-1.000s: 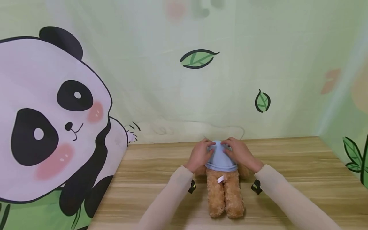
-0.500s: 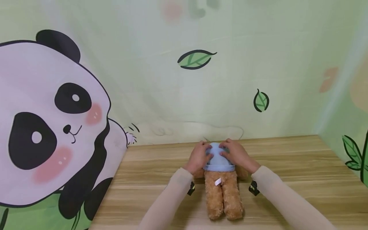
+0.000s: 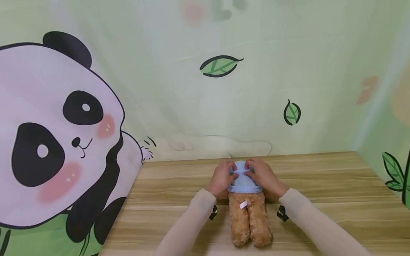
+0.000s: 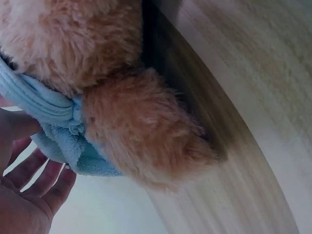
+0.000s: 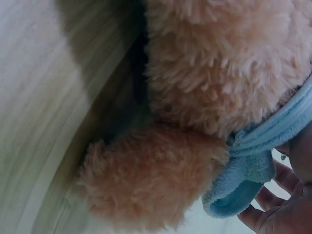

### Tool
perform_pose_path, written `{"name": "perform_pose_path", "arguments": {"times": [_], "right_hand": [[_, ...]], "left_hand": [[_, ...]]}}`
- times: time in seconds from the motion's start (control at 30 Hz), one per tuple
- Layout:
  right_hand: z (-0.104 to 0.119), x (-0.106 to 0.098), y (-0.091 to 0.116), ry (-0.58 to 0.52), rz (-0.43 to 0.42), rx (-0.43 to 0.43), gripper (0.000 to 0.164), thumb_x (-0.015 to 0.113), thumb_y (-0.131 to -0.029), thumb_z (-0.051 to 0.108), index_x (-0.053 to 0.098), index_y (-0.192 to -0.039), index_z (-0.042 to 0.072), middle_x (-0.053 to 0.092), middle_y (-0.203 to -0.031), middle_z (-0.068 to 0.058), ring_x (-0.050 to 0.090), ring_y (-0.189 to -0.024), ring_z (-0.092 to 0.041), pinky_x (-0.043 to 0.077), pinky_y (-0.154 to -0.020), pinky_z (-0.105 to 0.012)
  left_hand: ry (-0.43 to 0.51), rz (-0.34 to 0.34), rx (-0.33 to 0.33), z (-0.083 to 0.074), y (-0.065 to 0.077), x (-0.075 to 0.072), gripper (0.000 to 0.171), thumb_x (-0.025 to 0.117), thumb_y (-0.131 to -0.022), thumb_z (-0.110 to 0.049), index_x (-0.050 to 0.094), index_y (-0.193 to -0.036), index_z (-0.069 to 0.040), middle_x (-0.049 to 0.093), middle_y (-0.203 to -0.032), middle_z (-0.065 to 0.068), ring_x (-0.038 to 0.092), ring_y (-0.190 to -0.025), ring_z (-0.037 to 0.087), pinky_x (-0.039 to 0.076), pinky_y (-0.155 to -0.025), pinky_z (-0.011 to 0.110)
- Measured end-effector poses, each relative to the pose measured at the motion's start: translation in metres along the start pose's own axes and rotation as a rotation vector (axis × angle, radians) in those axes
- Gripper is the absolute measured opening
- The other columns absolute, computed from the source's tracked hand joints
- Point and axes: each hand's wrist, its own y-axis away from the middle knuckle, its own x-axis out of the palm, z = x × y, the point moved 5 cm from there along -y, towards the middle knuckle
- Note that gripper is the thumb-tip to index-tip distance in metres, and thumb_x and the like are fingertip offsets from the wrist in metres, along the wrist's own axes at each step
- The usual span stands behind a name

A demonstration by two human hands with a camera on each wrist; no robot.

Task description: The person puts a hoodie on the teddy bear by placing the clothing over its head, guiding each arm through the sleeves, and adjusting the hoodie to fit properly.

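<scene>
At the table's [image 3: 320, 185] far edge, by its middle, I observe a brown plush toy [image 3: 255, 209] lying legs toward the near edge. Left hand [image 3: 221, 179] and right hand [image 3: 265, 177] pinch its blue garment [image 3: 245, 182] at opposite sides. White tag [image 3: 243, 204] at the hips; no writing legible.

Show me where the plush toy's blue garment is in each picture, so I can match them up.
Head: the blue garment is right of centre, below mid-height, between the left hand and right hand.
Left wrist: at the left edge, around mid-height.
Right wrist: at the lower right.
Shared landmark: the plush toy, its brown fur meeting the garment's edge.
</scene>
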Motion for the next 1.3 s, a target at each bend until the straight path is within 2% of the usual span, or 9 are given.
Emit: {"name": "perform_pose_path", "arguments": {"times": [0.1, 0.2, 0.27, 0.57, 0.77, 0.97, 1.1, 1.17, 1.3], "right_hand": [[0.0005, 0.0014, 0.0011, -0.006, -0.018, -0.001, 0.021, 0.076, -0.084, 0.009, 0.063, -0.100, 0.004, 0.068, -0.104, -0.014, 0.061, -0.103, -0.033, 0.049, -0.089, -0.050], [0.0014, 0.0023, 0.0017, -0.001, -0.016, 0.002, 0.032, 0.074, -0.086, 0.010, 0.063, -0.113, 0.000, 0.068, -0.112, -0.017, 0.061, -0.109, -0.037, 0.048, -0.095, -0.051], [0.0021, 0.0026, 0.0019, 0.015, -0.011, 0.000, 0.034, 0.074, -0.086, 0.010, 0.063, -0.117, -0.001, 0.067, -0.116, -0.018, 0.059, -0.112, -0.038, 0.047, -0.097, -0.052], [0.0062, 0.0026, 0.0023, 0.044, -0.026, -0.039, 0.021, 0.076, -0.083, 0.006, 0.067, -0.102, 0.004, 0.065, -0.108, -0.014, 0.058, -0.106, -0.035, 0.048, -0.093, -0.049], [0.0074, 0.0046, 0.0037, 0.030, -0.037, -0.043, 0.017, 0.075, -0.083, 0.004, 0.066, -0.098, 0.006, 0.063, -0.112, -0.014, 0.059, -0.106, -0.034, 0.049, -0.091, -0.049], [0.0073, 0.0061, 0.0045, 0.035, -0.034, -0.038, 0.023, 0.075, -0.083, 0.004, 0.063, -0.103, 0.005, 0.066, -0.106, -0.013, 0.060, -0.104, -0.033, 0.050, -0.089, -0.048], [0.0050, 0.0061, 0.0047, 0.021, -0.015, -0.012, 0.038, 0.073, -0.085, 0.006, 0.059, -0.120, -0.001, 0.065, -0.117, -0.018, 0.059, -0.113, -0.036, 0.048, -0.097, -0.050], [0.0047, 0.0062, 0.0044, 0.026, -0.002, -0.009, 0.041, 0.073, -0.086, 0.007, 0.059, -0.123, -0.002, 0.064, -0.119, -0.019, 0.057, -0.116, -0.037, 0.046, -0.099, -0.051], [0.0060, 0.0064, 0.0035, 0.068, 0.003, -0.036, 0.032, 0.073, -0.086, 0.008, 0.063, -0.115, -0.001, 0.066, -0.115, -0.018, 0.058, -0.113, -0.037, 0.046, -0.099, -0.051]], "left_hand": [[0.004, -0.016, -0.006, -0.0004, 0.0016, 0.0006, 0.030, 0.077, -0.084, -0.016, 0.063, -0.109, -0.008, 0.069, -0.106, 0.007, 0.063, -0.102, 0.022, 0.050, -0.089, 0.035], [0.008, -0.007, -0.016, -0.0011, 0.0026, 0.0016, 0.041, 0.076, -0.086, -0.016, 0.061, -0.122, -0.005, 0.068, -0.116, 0.009, 0.061, -0.110, 0.024, 0.050, -0.096, 0.037], [-0.001, -0.002, -0.017, -0.0015, 0.0028, 0.0020, 0.040, 0.075, -0.087, -0.016, 0.063, -0.123, -0.006, 0.068, -0.118, 0.008, 0.060, -0.110, 0.024, 0.049, -0.096, 0.036], [-0.002, -0.033, -0.013, -0.0021, 0.0049, 0.0039, 0.021, 0.078, -0.083, -0.013, 0.067, -0.101, -0.010, 0.064, -0.117, 0.006, 0.056, -0.109, 0.024, 0.049, -0.093, 0.035], [-0.011, -0.060, 0.016, -0.0045, 0.0074, 0.0055, 0.020, 0.077, -0.083, -0.009, 0.063, -0.097, -0.010, 0.062, -0.118, 0.006, 0.056, -0.111, 0.025, 0.049, -0.095, 0.036], [-0.005, -0.070, 0.013, -0.0043, 0.0097, 0.0055, 0.028, 0.076, -0.083, -0.007, 0.060, -0.106, -0.009, 0.065, -0.110, 0.006, 0.060, -0.107, 0.022, 0.050, -0.092, 0.036], [0.007, -0.059, 0.000, -0.0014, 0.0095, 0.0076, 0.043, 0.075, -0.084, -0.008, 0.058, -0.123, -0.007, 0.066, -0.113, 0.008, 0.060, -0.109, 0.023, 0.049, -0.095, 0.037], [0.001, -0.046, 0.002, -0.0006, 0.0090, 0.0084, 0.045, 0.075, -0.085, -0.010, 0.058, -0.127, -0.007, 0.066, -0.117, 0.008, 0.059, -0.112, 0.023, 0.049, -0.097, 0.036], [-0.014, -0.030, 0.010, -0.0002, 0.0084, 0.0090, 0.036, 0.074, -0.087, -0.012, 0.063, -0.121, -0.007, 0.066, -0.122, 0.007, 0.059, -0.114, 0.024, 0.048, -0.099, 0.035]]}}
